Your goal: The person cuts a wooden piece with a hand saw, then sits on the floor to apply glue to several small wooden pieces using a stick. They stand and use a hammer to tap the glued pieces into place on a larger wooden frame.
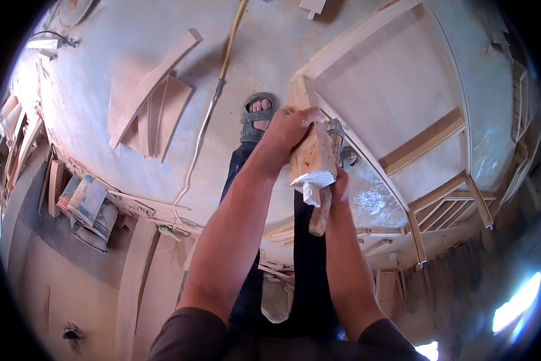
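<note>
A thick wooden beam is held up in front of my body, its near end coated white around a short white tenon. My left hand is closed over the beam's left and upper side. On the beam's right is a hammer, its metal head level with my left hand's fingertips and its wooden handle slanting down toward me. My right hand, partly hidden behind the beam, is closed round that handle. The beam's far end lies close to the edge of a large wooden panel frame.
Pale wooden boards lie on the floor at the left. A yellow and white cable runs across the floor beside my sandalled foot. Stained containers stand at the lower left. Slatted frames are at the right.
</note>
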Action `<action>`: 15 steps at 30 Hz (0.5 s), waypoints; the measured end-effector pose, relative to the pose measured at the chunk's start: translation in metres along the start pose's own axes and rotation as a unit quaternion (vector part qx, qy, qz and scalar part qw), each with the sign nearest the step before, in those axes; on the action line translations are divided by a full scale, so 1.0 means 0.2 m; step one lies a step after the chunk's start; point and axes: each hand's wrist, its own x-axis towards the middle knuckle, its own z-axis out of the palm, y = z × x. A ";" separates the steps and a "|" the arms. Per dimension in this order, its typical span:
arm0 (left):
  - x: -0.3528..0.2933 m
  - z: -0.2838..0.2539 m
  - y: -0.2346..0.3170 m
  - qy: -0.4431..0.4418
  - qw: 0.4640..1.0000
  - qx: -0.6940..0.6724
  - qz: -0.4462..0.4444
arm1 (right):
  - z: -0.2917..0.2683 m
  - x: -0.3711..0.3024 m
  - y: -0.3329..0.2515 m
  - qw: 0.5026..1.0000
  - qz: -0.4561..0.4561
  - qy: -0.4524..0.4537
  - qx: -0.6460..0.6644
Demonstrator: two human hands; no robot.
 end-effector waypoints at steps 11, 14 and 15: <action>0.02 0.00 0.05 0.046 0.997 0.056 0.030 | 0.18 0.12 0.11 0.980 -0.009 -0.190 -0.058; 0.02 0.01 0.03 0.038 0.999 0.027 0.013 | 0.22 0.13 0.15 0.988 -0.021 -0.153 -0.005; 0.04 0.00 0.04 0.028 0.999 0.040 0.021 | 0.23 0.13 0.15 0.987 -0.023 -0.158 0.007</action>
